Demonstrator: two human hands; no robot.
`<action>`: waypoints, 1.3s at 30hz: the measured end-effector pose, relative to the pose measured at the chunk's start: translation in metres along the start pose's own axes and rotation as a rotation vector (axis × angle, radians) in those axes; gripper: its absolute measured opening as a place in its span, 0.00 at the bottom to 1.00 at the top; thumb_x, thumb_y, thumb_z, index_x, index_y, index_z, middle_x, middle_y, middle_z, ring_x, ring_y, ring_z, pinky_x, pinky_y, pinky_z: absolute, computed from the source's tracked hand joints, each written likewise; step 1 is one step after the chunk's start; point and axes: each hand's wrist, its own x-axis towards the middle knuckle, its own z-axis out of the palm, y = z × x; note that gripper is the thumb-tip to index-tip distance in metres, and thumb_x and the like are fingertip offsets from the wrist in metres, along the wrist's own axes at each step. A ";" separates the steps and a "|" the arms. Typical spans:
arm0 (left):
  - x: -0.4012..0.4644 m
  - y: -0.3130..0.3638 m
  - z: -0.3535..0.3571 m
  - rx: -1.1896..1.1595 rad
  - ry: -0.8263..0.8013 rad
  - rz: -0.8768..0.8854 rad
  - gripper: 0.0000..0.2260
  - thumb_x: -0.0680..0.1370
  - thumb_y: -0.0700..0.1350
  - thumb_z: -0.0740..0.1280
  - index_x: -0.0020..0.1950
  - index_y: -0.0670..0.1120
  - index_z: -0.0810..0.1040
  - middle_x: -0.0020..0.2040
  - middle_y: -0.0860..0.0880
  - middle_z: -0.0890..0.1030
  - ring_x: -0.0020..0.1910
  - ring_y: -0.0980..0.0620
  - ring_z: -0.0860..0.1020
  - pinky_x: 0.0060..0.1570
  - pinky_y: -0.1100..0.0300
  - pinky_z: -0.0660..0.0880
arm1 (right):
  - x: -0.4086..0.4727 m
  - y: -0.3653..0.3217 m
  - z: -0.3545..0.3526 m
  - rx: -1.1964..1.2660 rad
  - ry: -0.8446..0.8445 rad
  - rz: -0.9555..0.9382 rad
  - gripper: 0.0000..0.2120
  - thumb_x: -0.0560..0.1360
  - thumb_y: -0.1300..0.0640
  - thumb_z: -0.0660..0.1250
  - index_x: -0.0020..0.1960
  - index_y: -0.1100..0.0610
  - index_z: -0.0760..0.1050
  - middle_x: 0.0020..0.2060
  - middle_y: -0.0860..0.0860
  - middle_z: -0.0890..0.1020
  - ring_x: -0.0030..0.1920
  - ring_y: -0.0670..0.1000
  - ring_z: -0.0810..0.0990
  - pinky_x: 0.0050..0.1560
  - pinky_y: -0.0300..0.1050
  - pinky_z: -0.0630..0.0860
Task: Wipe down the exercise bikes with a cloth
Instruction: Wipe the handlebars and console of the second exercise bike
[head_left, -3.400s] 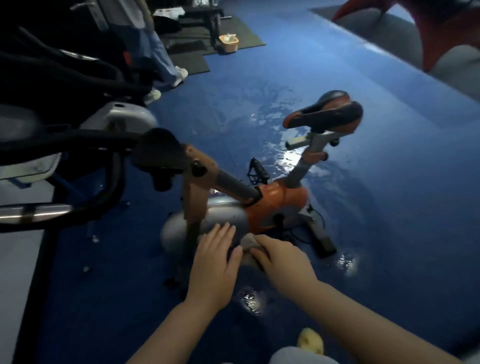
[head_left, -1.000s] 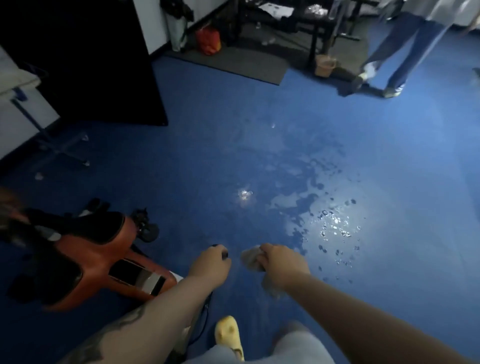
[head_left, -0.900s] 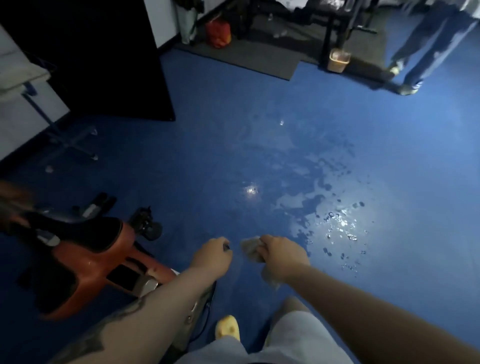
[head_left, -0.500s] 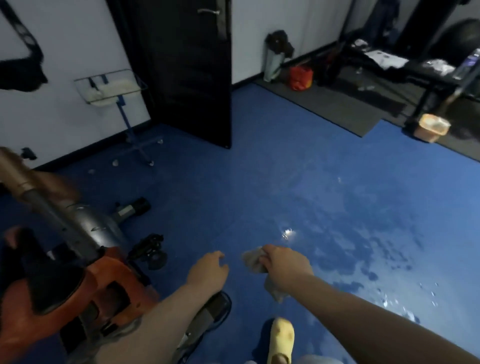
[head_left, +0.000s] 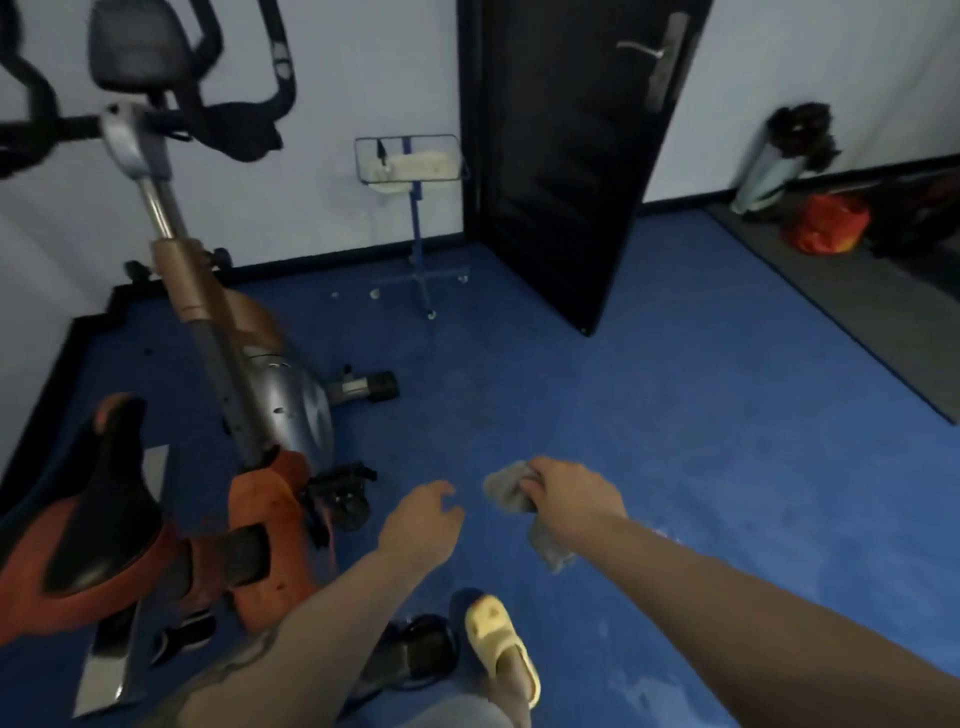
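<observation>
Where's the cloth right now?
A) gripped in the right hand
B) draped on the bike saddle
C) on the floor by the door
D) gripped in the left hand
A: the right hand grips the grey cloth, held out over the floor, while the left hand holds nothing.

The exercise bike (head_left: 249, 415) stands to my left, its saddle (head_left: 98, 499) nearest me. My left hand (head_left: 421, 525) hangs between the bike and my right hand (head_left: 566, 499), which grips the cloth (head_left: 506, 491). Beyond them stands the door (head_left: 566, 156), a wheeled stand (head_left: 415, 208) just left of it.
</observation>
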 end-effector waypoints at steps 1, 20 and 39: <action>0.011 0.005 -0.004 -0.020 0.025 -0.012 0.20 0.80 0.48 0.58 0.73 0.49 0.66 0.66 0.48 0.74 0.57 0.48 0.78 0.51 0.55 0.75 | 0.015 -0.001 -0.006 -0.012 -0.002 -0.029 0.13 0.81 0.47 0.53 0.58 0.51 0.72 0.54 0.52 0.80 0.53 0.56 0.78 0.45 0.47 0.72; 0.171 0.103 -0.140 -0.167 0.415 -0.129 0.18 0.79 0.48 0.59 0.70 0.50 0.69 0.69 0.50 0.73 0.64 0.47 0.73 0.63 0.49 0.72 | 0.263 -0.044 -0.125 -0.095 0.024 -0.422 0.13 0.81 0.46 0.52 0.50 0.52 0.71 0.47 0.49 0.80 0.46 0.52 0.79 0.42 0.48 0.74; 0.235 0.102 -0.332 -0.435 1.066 -0.222 0.17 0.78 0.48 0.62 0.67 0.53 0.72 0.64 0.53 0.75 0.59 0.56 0.75 0.58 0.59 0.72 | 0.452 -0.252 -0.256 0.323 0.276 -0.891 0.08 0.79 0.42 0.55 0.46 0.45 0.66 0.36 0.46 0.77 0.36 0.50 0.76 0.34 0.47 0.72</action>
